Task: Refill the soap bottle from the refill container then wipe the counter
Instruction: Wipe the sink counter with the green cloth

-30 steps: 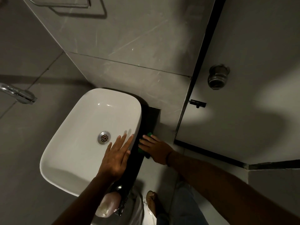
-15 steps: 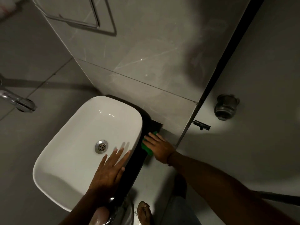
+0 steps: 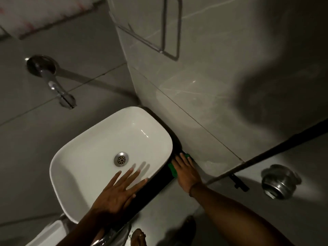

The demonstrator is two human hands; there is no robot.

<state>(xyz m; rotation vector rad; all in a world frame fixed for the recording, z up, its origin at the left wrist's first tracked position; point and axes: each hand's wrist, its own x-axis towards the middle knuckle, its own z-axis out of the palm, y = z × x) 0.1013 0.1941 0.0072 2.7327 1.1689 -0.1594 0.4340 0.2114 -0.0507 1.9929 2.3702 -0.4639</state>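
Observation:
My right hand (image 3: 186, 172) presses a green cloth (image 3: 173, 170) flat on the narrow black counter (image 3: 156, 188) between the white basin (image 3: 92, 151) and the tiled wall. Its fingers lie straight over the cloth, pointing toward the back corner. My left hand (image 3: 117, 194) rests flat with spread fingers on the basin's near rim, above the drain (image 3: 121, 159). A pale bottle-like object (image 3: 99, 236) shows dimly under my left forearm at the bottom edge; most of it is hidden.
A chrome tap (image 3: 58, 89) juts from the left wall over the basin. A metal towel rail (image 3: 166, 32) hangs on the wall above. A door with a round steel knob (image 3: 278, 181) and a black latch (image 3: 238, 182) stands right. A foot (image 3: 139, 236) is on the floor below.
My right hand has slid the green cloth along the counter toward the back wall. My left hand stayed on the basin rim. The camera has tilted up, showing more wall.

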